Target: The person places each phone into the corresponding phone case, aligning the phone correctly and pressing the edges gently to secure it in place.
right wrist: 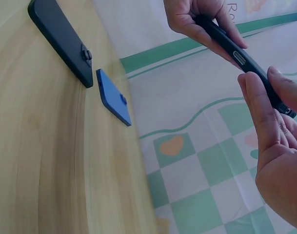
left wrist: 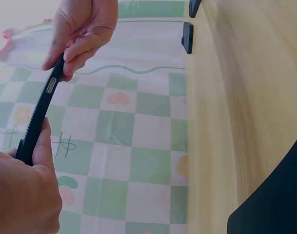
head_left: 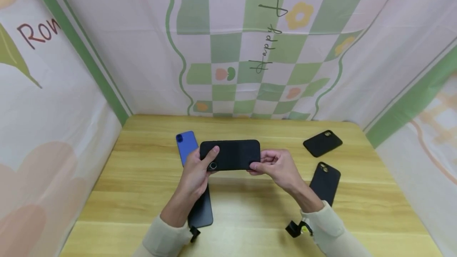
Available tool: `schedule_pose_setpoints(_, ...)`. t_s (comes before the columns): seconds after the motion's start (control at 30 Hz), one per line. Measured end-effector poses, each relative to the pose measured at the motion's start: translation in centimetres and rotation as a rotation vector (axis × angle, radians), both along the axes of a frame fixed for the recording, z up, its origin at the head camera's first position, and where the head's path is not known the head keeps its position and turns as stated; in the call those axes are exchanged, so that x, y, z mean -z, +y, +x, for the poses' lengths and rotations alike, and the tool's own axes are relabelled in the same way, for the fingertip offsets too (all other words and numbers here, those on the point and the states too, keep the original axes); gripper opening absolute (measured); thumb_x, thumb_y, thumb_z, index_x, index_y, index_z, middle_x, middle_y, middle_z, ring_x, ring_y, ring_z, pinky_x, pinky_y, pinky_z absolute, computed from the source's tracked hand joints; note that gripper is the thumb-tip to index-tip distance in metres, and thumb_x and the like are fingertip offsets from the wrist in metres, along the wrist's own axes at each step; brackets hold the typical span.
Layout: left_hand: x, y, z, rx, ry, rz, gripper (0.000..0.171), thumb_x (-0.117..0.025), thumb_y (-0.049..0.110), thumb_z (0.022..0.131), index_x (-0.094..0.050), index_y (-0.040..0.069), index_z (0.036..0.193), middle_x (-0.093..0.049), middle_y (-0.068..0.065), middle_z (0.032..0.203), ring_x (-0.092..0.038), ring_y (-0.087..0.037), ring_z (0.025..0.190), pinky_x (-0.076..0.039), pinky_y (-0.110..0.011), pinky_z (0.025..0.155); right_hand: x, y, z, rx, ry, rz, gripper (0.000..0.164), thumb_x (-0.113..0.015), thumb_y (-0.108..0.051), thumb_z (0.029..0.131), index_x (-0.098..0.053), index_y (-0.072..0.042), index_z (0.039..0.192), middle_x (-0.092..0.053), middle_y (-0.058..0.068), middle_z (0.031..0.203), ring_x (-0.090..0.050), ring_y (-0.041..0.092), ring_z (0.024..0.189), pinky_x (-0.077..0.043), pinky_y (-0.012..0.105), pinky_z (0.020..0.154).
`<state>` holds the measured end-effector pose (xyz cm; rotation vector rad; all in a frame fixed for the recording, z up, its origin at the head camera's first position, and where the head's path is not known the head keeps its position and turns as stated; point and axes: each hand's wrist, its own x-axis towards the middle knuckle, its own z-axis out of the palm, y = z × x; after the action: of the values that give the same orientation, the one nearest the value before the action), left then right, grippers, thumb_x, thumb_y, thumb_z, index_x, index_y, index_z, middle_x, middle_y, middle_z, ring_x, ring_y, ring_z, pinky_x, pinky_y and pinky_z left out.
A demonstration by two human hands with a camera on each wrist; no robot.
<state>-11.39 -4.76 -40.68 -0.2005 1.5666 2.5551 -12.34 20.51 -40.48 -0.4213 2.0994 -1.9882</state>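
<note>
Both hands hold a phone in a black case [head_left: 233, 154] sideways above the table, its camera end to the left. My left hand [head_left: 194, 173] grips that end, thumb across the back beside the camera rings. At the other end, my right hand [head_left: 282, 169] pinches the lower corner between thumb and fingers. Edge-on in the left wrist view, the cased phone [left wrist: 40, 109] shows a side slot in its case. The right wrist view shows the cased phone [right wrist: 241, 61] tilted, with fingers on both ends.
On the wooden table [head_left: 250, 217], a blue phone [head_left: 186, 146] lies behind the left hand, and a dark phone [head_left: 202, 211] lies partly under the left forearm. Two black phone cases [head_left: 322, 143] with camera cutouts lie at right, one partly behind the right wrist. Patterned cloth [head_left: 228, 50] hangs behind.
</note>
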Motion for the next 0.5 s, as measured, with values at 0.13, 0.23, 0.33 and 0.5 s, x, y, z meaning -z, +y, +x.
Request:
schedule_pose_setpoints(0.13,-0.17,-0.06,0.02,0.013,0.003,-0.011,0.032,-0.065,0.016,0.107,-0.060,-0.008,0.129,-0.071,-0.013,0.117,-0.075,-0.021,0.105,-0.063,-0.038,0.090,0.14,-0.01,0.03,0.008,-0.008,-0.017,0.020,-0.081,-0.001,0.092,-0.069,0.014,0.098,-0.080,0.017,0.089,-0.078,0.041,0.085,-0.065,0.042,0.083)
schedule_pose_setpoints(0.23,-0.19,-0.10,0.08,0.016,0.000,-0.018,0.034,-0.065,0.016,0.107,-0.060,-0.008,0.130,-0.070,-0.015,0.120,-0.075,-0.022,0.107,-0.063,-0.039,0.091,0.31,-0.06,0.06,0.015,-0.019,-0.042,0.021,-0.081,-0.001,0.092,-0.068,0.014,0.097,-0.080,0.017,0.090,-0.078,0.042,0.085,-0.064,0.045,0.083)
schedule_pose_setpoints(0.33,-0.17,-0.09,0.11,0.018,-0.010,-0.017,0.034,-0.064,0.016,0.108,-0.060,-0.007,0.131,-0.070,-0.016,0.123,-0.074,-0.023,0.109,-0.063,-0.040,0.092,0.45,-0.11,0.14,0.025,-0.025,-0.058,0.020,-0.081,0.000,0.092,-0.067,0.014,0.094,-0.080,0.015,0.089,-0.079,0.037,0.084,-0.064,0.045,0.082)
schedule_pose_setpoints(0.5,-0.27,0.14,-0.03,0.005,-0.014,-0.012,0.035,-0.066,0.015,0.107,-0.060,-0.007,0.132,-0.069,-0.016,0.124,-0.074,-0.021,0.108,-0.063,-0.039,0.092,0.62,-0.37,0.29,0.042,-0.033,-0.096,0.013,-0.077,0.004,0.093,-0.066,0.008,0.088,-0.079,0.015,0.087,-0.079,0.035,0.086,-0.064,0.047,0.083)
